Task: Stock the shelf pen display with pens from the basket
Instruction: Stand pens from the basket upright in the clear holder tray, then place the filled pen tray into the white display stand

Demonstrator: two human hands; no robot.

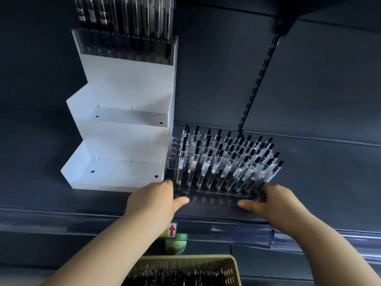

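A clear acrylic pen display (214,200) stands on the dark shelf, its holes filled with several upright black-and-clear pens (225,162). The front row of holes is bare. My left hand (154,198) grips the display's left front corner, thumb along the front edge. My right hand (274,200) grips the right front corner the same way. Below, at the bottom edge of the view, a yellow-green woven basket (233,265) holds several dark pens (175,277).
A white stepped display stand (123,129) sits directly left of the pen display, touching it, with more pens in its clear top tier (125,46). A slotted upright (259,79) runs up the shelf back. A green object (176,243) and an arrow label (171,230) lie under the shelf lip.
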